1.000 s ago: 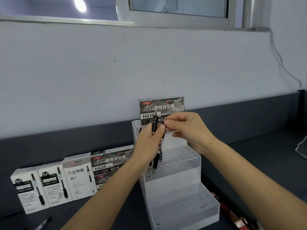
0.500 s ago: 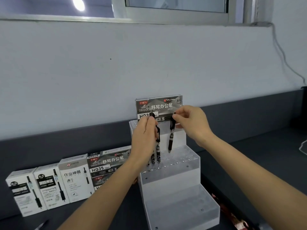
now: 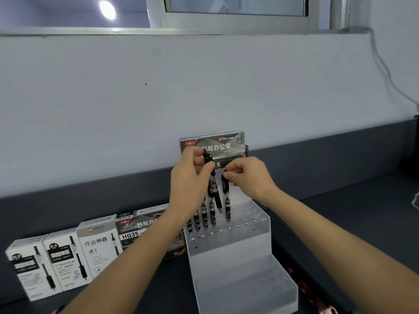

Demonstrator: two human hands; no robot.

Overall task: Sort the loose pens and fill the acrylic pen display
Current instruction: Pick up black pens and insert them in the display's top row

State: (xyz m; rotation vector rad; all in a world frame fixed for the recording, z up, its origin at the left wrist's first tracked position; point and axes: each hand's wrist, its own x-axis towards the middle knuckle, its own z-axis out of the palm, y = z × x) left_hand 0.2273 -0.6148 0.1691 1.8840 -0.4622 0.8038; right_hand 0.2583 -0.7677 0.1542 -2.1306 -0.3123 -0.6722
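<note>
- fingers (image 3: 203, 166) of the left hand (image 3: 190, 180) are curled round a bunch of spare black pens (image 3: 212, 188), gripping them near the clicker ends so the tips hang below the palm. they are best held steady and a little clear of the row, so they do not knock what is planted there.
- just under those fingers, the seated pens (image 3: 205, 217) stand upright in the left holes of the middle step of the acrylic pen display (image 3: 229, 248).
- right of them, a single black pen (image 3: 226, 200) hangs near vertical, its tip at or just inside the next hole. whether it has bottomed out i cannot tell.
- fingertips (image 3: 229, 176) of the right hand (image 3: 251, 180) pinch that pen at its top end. my advice is to lower it straight, feel it seat, and only then let go.
- beyond the right fingers, the open holes (image 3: 247, 221) run on to the step's edge, so the row likely fills rightward, one pen at a time.
</note>
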